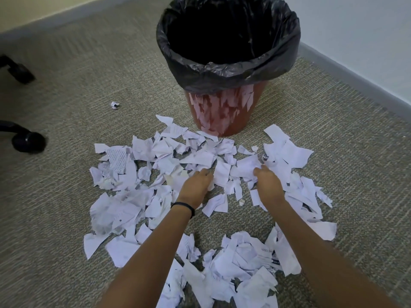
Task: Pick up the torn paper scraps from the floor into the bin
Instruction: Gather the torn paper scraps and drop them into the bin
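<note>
— Nearest? Torn paper scraps (242,263) heaped white and crumpled on the carpet (66,196) between the two forearms; printed lines on several, too small and upside down to read.

— Further out? More scraps spread in a broad ragged patch up to the foot of the bin (224,112); left hand (196,183) and right hand (268,183) both down among them, a little apart, knuckles up, fingers curled into the paper; black wristband (184,207) on the left wrist.

— Holding anything? Right fingers bunched on a scrap; left, hard to tell whether gripping or only pressing.

— Bin? Reddish-brown, upright, lined with a black bin bag (229,70) folded over the rim; mouth open and dark; scraps mirrored on its glossy side.

— Strays? One small crumpled ball (114,105) alone, left of the bin.

— Edges? Chair castors (27,142) at far left; grey skirting board (355,78) and wall close behind the bin on the right; bare carpet on both sides.
</note>
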A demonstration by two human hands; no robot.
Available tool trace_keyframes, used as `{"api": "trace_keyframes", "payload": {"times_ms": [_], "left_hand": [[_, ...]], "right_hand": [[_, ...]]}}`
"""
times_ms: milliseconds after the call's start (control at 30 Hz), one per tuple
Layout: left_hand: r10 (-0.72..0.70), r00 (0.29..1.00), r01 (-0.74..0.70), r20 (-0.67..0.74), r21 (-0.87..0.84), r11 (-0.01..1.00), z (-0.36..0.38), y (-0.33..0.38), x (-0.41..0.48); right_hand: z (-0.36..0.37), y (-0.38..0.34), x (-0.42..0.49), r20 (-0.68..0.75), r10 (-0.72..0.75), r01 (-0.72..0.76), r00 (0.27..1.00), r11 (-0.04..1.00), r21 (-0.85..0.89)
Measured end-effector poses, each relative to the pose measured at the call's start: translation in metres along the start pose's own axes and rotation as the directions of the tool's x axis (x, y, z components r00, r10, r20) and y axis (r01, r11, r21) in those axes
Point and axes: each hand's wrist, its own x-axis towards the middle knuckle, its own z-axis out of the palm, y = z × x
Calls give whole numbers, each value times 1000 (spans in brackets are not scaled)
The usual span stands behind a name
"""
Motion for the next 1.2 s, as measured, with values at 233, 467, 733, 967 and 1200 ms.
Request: {"api": "trace_keyframes", "payload": {"times_ms": [233, 467, 733, 967, 1200], "left_hand": [[-39, 999, 40, 20, -61, 997, -6, -20, -12], [-110, 994, 113, 26, -239, 964, -11, -41, -24], [-307, 951, 53, -28, -966, 253, -62, -52, -39], [-353, 910, -259, -218, -963, -72, -178, -12, -40], [-436, 821, -477, -369, -863, -168, -255, 23, -38]], "right_hand": [[2, 1, -15, 29, 36, -36, 999, 999, 33], [1, -20, -33, 106, 60, -57, 993, 998, -40], [-74, -58, -36, 333, -158, -4, 930, 899, 438], [-193, -86, -36, 38, -132, -48, 990, -71, 996], [-247, -111, -12, -92, -8, 85, 996, -312, 946]]}}
